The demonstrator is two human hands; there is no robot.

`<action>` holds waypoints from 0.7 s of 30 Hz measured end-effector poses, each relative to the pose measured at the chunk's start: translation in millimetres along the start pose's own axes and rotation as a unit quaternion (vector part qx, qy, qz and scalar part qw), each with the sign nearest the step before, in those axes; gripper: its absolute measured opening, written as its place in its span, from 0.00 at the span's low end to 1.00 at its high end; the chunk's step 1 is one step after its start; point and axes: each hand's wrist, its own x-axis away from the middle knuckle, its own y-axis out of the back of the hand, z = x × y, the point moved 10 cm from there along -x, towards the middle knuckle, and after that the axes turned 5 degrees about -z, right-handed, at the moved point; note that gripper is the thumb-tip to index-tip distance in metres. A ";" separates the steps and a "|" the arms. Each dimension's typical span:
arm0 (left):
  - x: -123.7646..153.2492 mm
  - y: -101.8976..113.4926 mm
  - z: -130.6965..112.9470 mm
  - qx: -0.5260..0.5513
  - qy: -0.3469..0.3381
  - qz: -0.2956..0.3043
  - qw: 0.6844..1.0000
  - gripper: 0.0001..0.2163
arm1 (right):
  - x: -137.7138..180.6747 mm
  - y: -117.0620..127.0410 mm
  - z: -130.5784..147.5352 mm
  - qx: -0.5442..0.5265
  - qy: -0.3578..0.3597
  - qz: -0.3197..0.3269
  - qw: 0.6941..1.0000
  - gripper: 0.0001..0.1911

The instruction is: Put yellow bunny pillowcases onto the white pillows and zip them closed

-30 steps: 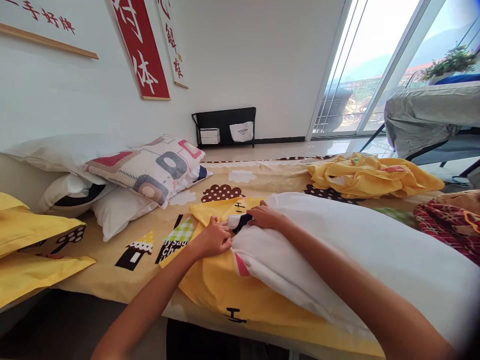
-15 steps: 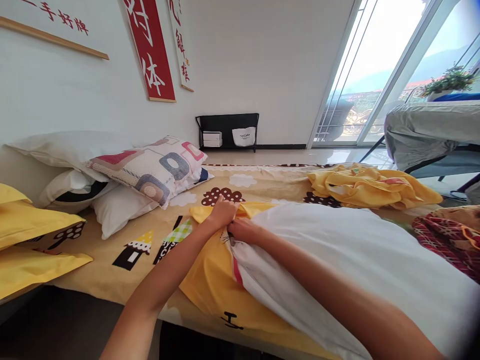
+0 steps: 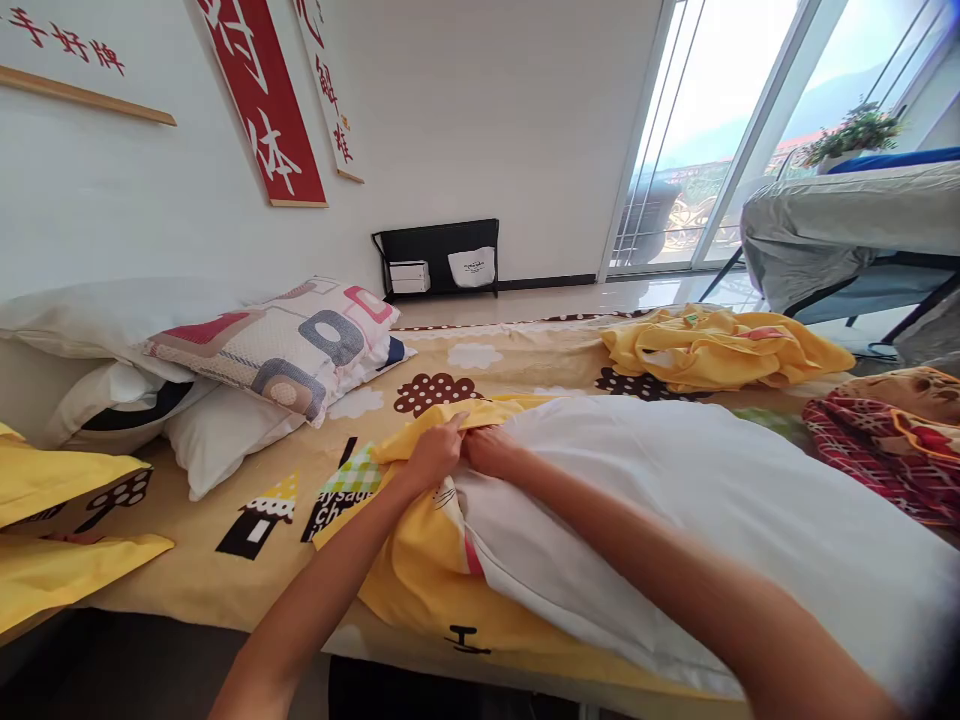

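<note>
Across the patterned spread [image 3: 195, 565], the white pillow [image 3: 637, 460] lies with one end gathered at your hands, partly over the yellow cover [image 3: 420, 575]. Your left hand [image 3: 436, 452] is curled on a raised fold of that cover, index finger extended, and appears to pinch the cloth. Your right hand [image 3: 491, 450] is clenched beside it at the pillow's end; what the fingers hold is hidden, so whether it has pillow, cover or both cannot be told.

On method: pin the fold firmly with the left, seat the right's grip on the corner itself, and work in short pulls — bunching looks likely near the pink strip [image 3: 472, 553], so smooth that area first. Mind your right forearm, which crosses the pillow; any weight there would drag it.

Beyond lies a crumpled yellow cloth [image 3: 727, 348]; to the left, a printed pillow [image 3: 285, 345] tops a pile.
</note>
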 end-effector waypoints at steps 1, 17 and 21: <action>3.2 -4.7 7.8 0.013 0.012 0.009 1.000 0.21 | 13.4 1.7 -4.1 -0.012 0.021 0.011 1.000 0.19; -45.0 -21.3 -19.3 -0.106 0.011 0.063 0.992 0.11 | 42.8 14.5 -32.5 0.042 -0.071 0.063 0.995 0.17; -66.5 4.0 -29.5 -0.075 0.013 0.021 0.997 0.10 | 24.4 28.3 -8.2 0.033 -0.036 0.034 0.998 0.17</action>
